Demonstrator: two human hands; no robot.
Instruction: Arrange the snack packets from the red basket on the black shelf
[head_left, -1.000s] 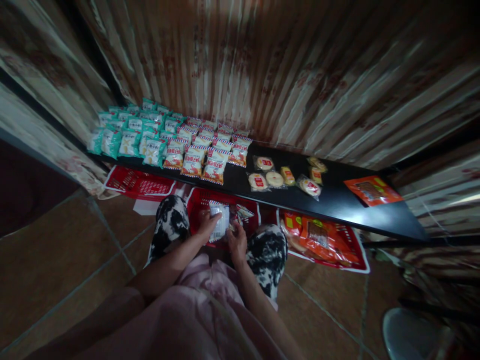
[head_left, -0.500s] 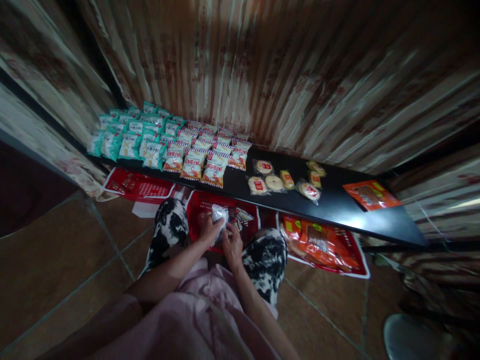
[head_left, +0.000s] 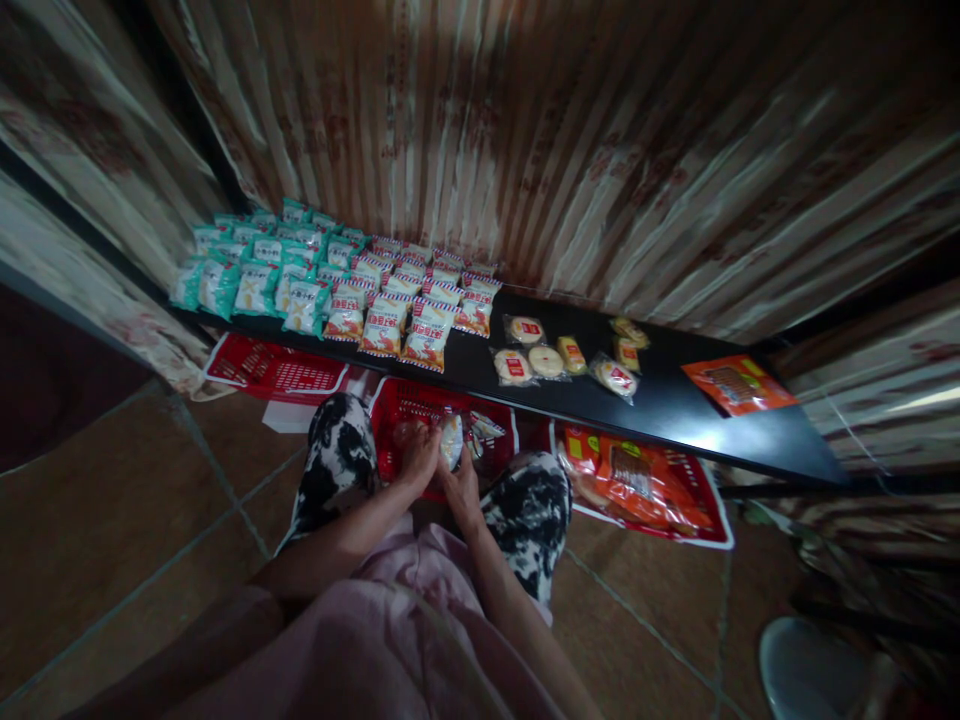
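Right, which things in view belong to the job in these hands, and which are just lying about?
Belongs to the job:
left hand
right hand
small packet between them
middle red basket below
striped-edged packet inside it
perhaps the similar striped packets on the black shelf

Just lying about:
teal packets
round wrapped snacks
orange bag
curtain behind

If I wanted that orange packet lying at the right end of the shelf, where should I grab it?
I'd pinch the front edge of the orange packet, coming from the camera wearer's side: it lies flat on the black shelf, that edge faces the wearer, and the curtain hangs behind.
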